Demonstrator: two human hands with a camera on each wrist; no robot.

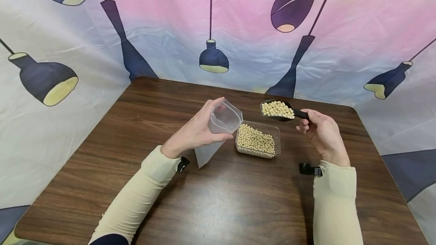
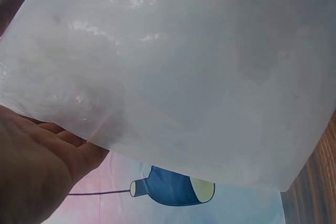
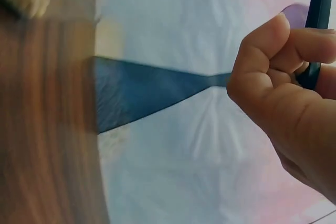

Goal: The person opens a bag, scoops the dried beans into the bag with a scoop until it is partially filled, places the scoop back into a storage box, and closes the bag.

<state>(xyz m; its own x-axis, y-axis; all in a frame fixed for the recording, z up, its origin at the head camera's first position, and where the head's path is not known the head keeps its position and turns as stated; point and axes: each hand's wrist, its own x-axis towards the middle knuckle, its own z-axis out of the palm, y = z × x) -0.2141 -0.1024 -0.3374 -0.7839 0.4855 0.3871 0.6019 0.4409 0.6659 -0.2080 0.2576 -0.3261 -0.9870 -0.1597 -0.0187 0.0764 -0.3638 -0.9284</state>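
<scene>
My left hand [image 1: 201,127] holds a translucent plastic bag [image 1: 204,152] by its mouth, between thumb and fingers, with the mouth spread wide. In the left wrist view the bag [image 2: 199,93] covers most of the picture and hides part of the hand [image 2: 37,166]. With my right hand [image 1: 323,133] I grip the handle of a black scoop [image 1: 299,113], heaped with round pale-yellow beans [image 1: 277,109]. The scoop is held level, right of the bag and above the far edge of a clear plastic container [image 1: 257,156], which holds more such beans [image 1: 255,139].
The container stands on a dark wood-grain table [image 1: 218,199]. Behind the table hangs a cloth backdrop [image 1: 170,29] with printed lamps. A black strap device sits on each wrist, the right one [image 1: 310,169] over the table.
</scene>
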